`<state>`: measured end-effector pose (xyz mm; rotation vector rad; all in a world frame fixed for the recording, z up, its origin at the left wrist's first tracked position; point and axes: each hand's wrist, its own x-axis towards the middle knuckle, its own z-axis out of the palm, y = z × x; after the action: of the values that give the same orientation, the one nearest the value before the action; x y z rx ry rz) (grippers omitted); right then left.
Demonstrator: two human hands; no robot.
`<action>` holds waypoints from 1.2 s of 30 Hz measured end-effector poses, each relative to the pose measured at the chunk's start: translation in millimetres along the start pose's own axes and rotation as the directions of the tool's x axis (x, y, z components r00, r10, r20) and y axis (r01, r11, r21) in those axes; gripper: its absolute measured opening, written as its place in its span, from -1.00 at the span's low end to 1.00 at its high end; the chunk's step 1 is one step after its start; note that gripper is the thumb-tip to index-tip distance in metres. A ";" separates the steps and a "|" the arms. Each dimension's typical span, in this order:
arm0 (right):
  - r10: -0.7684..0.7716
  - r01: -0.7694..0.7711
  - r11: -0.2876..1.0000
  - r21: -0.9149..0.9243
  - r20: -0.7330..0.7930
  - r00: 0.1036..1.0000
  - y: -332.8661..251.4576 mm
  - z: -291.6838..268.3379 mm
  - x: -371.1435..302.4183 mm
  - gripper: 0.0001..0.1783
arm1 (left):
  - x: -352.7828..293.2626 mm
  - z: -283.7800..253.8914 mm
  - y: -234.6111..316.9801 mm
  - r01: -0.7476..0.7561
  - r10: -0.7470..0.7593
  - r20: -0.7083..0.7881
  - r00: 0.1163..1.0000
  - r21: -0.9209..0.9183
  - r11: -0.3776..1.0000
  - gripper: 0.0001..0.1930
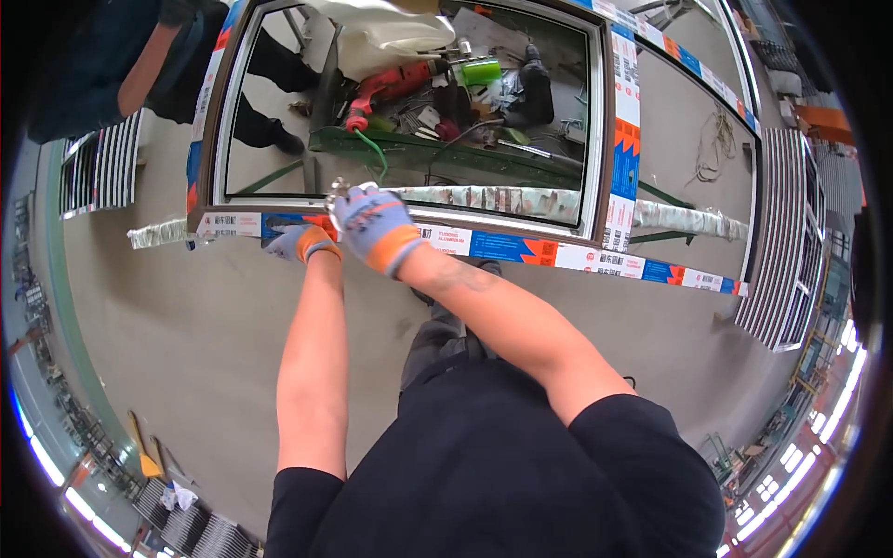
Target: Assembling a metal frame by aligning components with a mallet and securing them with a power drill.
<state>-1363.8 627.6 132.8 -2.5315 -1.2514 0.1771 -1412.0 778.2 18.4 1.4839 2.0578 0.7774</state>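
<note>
A large brown window frame (600, 130) with printed blue, orange and white protective tape lies across supports in front of me. My left hand (305, 242), in a grey glove with an orange cuff, grips the near rail. Just right of it, my right hand (379, 228), gloved alike, is closed over the inner edge of that rail. A small shiny metal piece (337, 191) shows at its fingertips; its kind is hard to make out. The right hand's fingertips are partly hidden.
Through the opening a green tray (446, 160) shows a red power drill (391, 88), a black drill (535, 88) and loose hardware. A wrapped support bar (679, 219) runs beneath the frame. Another person (121, 70) stands at far left. Stacked slatted panels (781, 242) lie right.
</note>
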 end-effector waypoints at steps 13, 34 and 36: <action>0.423 -0.425 0.905 -0.030 -0.068 0.904 128.6 -8.0 -162.5 -0.65 | 7.0 8.7 -13.4 0.010 -0.010 0.126 0.992 -0.001 1.000 -0.43; 0.582 -0.744 0.600 -0.293 -0.478 0.658 192.8 -28.6 -278.8 -0.56 | 22.5 15.6 -18.4 -0.040 0.044 -0.026 0.999 0.146 0.988 -0.46; 0.655 -0.694 0.717 -0.069 -0.278 0.703 178.3 -28.2 -278.1 -0.49 | 30.5 17.0 -19.5 -0.055 0.058 -0.010 0.998 0.168 0.984 -0.45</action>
<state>-1392.4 299.7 93.5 -2.9404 -0.1902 -0.0792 -1422.7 805.2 -9.0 1.6380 2.1460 0.6518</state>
